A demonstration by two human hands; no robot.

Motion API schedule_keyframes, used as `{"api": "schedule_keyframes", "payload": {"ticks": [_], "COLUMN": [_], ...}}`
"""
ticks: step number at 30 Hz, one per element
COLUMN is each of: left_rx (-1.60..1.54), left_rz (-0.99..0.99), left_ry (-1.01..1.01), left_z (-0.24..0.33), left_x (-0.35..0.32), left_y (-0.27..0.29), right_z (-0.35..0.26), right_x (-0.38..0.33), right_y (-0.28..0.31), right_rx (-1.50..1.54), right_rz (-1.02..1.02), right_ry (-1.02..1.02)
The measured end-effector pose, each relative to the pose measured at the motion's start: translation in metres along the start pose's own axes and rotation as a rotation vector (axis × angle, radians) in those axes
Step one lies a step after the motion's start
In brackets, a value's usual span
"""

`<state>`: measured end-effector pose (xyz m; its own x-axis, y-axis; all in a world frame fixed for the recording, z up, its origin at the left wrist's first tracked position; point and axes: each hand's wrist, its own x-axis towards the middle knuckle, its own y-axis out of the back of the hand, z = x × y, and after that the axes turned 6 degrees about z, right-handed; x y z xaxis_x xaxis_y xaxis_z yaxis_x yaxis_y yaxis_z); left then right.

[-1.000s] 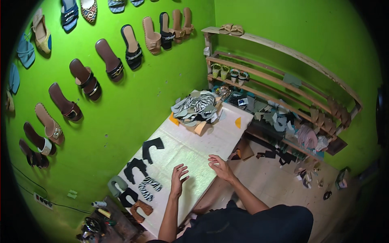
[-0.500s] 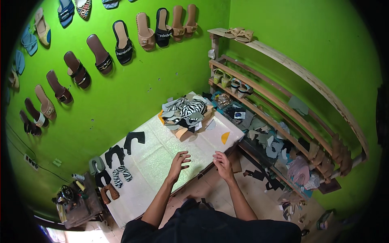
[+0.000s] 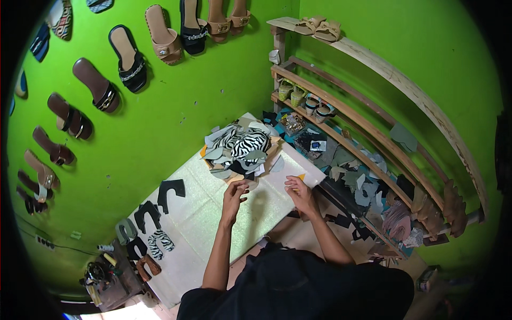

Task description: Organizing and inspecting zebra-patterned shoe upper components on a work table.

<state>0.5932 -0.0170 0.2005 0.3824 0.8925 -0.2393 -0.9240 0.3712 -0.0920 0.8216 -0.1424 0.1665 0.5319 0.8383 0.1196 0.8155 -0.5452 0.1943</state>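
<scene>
My left hand (image 3: pixel 233 202) hovers over the white, shiny-covered table (image 3: pixel 200 232), fingers loosely bent and apart, holding nothing. It is just on the near side of a heap of material scraps (image 3: pixel 240 145) in zebra print, grey, black and white. My right hand (image 3: pixel 301 196) is raised over the table's right edge, also open with nothing in it. Behind its fingers a yellow piece (image 3: pixel 302 176) is mostly hidden. Toward the left lie several curved cut pieces: black ones (image 3: pixel 172 195), a zebra-print one (image 3: pixel 160 244), a brown one (image 3: pixel 148 266) and a grey-green one (image 3: pixel 126 230).
A wooden rack (image 3: pixel 352 144) with shoes runs along the right wall, above a dark low bench (image 3: pixel 341 194) strewn with scraps. Sandals (image 3: pixel 128 58) hang on the green wall. A sewing machine (image 3: pixel 96 273) stands at lower left.
Both hands have moved forward, nearer the scrap heap, and the right one now covers most of the yellow piece. The view has shifted as my head and body moved.
</scene>
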Motion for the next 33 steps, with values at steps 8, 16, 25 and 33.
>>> {"api": "schedule_keyframes", "payload": {"ticks": [8,16,25,33], "left_rx": [0.03,0.11,1.015,1.203], "left_rz": [0.001,0.117,0.355,0.362], "left_ry": [-0.027,-0.118,-0.601,-0.487], "left_z": [-0.016,-0.022,-0.013,-0.011], "left_x": [0.105,0.182,0.231,0.238], "left_y": [0.004,-0.025,-0.059,-0.06], "right_z": [0.021,0.05,0.097,0.1], "right_x": [0.094,0.176,0.238,0.239], "right_y": [-0.017,-0.035,-0.063,-0.082], "right_rx": [-0.057,-0.052,-0.272,-0.498], "right_rz": [-0.052,-0.165,-0.134,0.1], "right_ry": [-0.036,-0.024,-0.023,0.201]}}
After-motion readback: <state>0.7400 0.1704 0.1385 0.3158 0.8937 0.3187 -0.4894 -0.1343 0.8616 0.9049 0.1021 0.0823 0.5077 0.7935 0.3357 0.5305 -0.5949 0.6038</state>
